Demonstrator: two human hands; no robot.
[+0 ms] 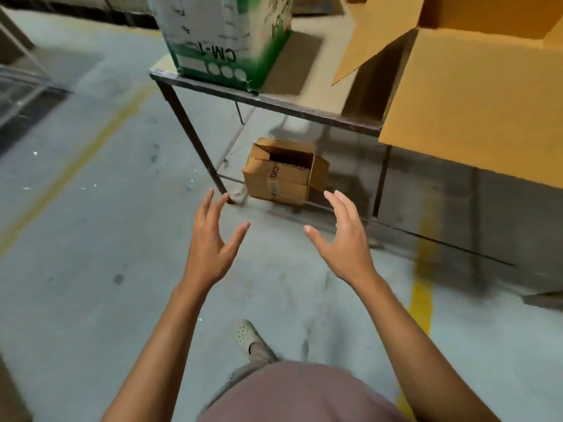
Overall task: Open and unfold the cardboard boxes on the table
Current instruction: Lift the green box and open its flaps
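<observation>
Head view, entry by remote operator.

**Q:** Where are the task's boxes?

**A:** I log two on the table. A large plain brown box is at the upper right of the frame with its top flaps already standing open. A green-and-white printed box is at top centre, at the table's left corner, and its top is cut off by the frame. A third, small brown box, sits on the floor under the table, mid-frame, with its top open.

**Q:** Handling?

**A:** This is my judgement only. It is corrugated board, probably empty, so light but bulky. The panels are stiff and give only along the creases. The surface is dry and not slippery, but corners may tear. I would take hold at the free flap edges and work along the seams. The large box will need both hands.

**Q:** Hands?

**A:** The left hand and right hand are both empty, with fingers spread and palms turned toward each other. They are at mid-frame, in front of the floor box and well apart from the boxes on the table.

**Q:** Count?

**A:** Three cardboard boxes, two on the table and one on the floor. One table and two hands. One pale shoe shows at lower centre, and one yellow floor line at lower right.
</observation>
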